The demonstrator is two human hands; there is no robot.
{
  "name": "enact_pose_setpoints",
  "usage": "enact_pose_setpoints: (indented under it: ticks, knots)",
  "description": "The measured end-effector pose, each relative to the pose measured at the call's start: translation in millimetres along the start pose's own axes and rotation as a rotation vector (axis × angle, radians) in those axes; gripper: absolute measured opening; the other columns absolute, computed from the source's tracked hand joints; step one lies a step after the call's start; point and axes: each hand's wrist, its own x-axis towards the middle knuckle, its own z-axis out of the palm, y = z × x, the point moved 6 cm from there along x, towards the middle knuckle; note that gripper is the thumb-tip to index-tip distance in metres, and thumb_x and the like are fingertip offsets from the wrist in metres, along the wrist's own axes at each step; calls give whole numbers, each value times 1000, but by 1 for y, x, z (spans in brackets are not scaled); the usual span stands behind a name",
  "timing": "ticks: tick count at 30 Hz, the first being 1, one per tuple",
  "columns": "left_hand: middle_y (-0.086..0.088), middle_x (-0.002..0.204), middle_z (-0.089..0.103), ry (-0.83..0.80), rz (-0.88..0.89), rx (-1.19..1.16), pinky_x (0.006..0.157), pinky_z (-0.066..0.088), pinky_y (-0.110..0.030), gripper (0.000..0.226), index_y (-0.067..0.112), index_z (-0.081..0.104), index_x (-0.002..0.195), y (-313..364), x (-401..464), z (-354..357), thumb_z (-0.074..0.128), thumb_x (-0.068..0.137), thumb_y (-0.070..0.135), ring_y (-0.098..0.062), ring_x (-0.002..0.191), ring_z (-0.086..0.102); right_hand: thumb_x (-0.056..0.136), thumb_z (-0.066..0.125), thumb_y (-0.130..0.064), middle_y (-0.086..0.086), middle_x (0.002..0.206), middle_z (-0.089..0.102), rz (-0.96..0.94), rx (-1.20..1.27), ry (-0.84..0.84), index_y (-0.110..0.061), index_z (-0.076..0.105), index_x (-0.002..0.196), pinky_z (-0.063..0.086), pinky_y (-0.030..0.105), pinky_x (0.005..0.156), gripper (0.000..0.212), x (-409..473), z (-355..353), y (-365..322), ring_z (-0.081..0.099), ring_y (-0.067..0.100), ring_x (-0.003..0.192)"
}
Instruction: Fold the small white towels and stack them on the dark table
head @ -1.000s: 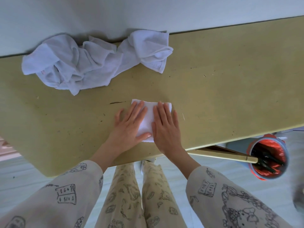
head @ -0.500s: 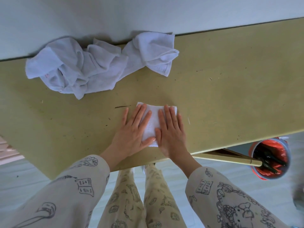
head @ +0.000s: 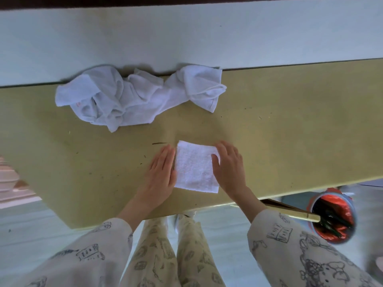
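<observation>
Folded towel (head: 195, 167), a small white square, lies flat near the bench's (head: 290, 131) near edge, with the left hand (head: 160, 175) and right hand (head: 229, 166) flanking it, each grip flat and loose, holding nothing. Unfolded towels (head: 134, 96) sit heaped at the far edge. This fold looks finished; next likely means setting it aside and reaching back for another.

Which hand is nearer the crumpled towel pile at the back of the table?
Left. The left hand lies below the crumpled towel pile, beside the folded towel. The right hand lies farther right, beyond that folded towel.
</observation>
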Motion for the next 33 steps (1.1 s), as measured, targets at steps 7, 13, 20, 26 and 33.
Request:
enact_pose_setpoints:
  ticks: [7, 13, 20, 26, 33]
  knots:
    - [-13, 141, 41, 81, -221, -179, 106, 32, -38, 48, 7, 36, 137, -28, -30, -12, 32, 91, 18, -27, 131, 37, 90, 56, -24, 12, 117, 51, 177, -2, -257, -7, 55, 115, 37, 40, 92, 30, 19, 4, 5, 46, 30, 110]
    - [-8, 137, 44, 48, -267, -215, 104, 34, -33, 41, 8, 45, 132, -28, -46, -18, 45, 91, 3, -23, 129, 40, 86, 60, -28, 13, 110, 53, 317, -23, -547, -5, 56, 103, 41, 38, 88, 28, 32, 17, 7, 47, 31, 109]
    - [-1, 141, 39, -32, -332, -338, 102, 31, -24, 41, 12, 37, 137, -32, -51, -33, 38, 96, 12, -15, 129, 38, 89, 56, -22, 12, 105, 57, 317, 99, -457, -4, 56, 100, 40, 32, 77, 21, 18, 4, -11, 52, 27, 95]
    - [-5, 140, 41, -19, -424, -392, 96, 32, -23, 42, 10, 36, 138, -39, -60, -74, 40, 96, 13, -18, 123, 44, 86, 59, -16, -1, 80, 57, 176, 333, -371, -9, 55, 91, 36, 26, 62, 9, 11, -35, -63, 52, 18, 76]
    - [-3, 128, 53, 266, -472, -380, 98, 39, -30, 43, 13, 42, 135, -26, -113, -148, 47, 93, 11, -17, 116, 51, 85, 61, -17, -3, 79, 59, -242, 289, -390, -11, 59, 89, 38, 26, 63, 8, -1, -80, -158, 54, 16, 73]
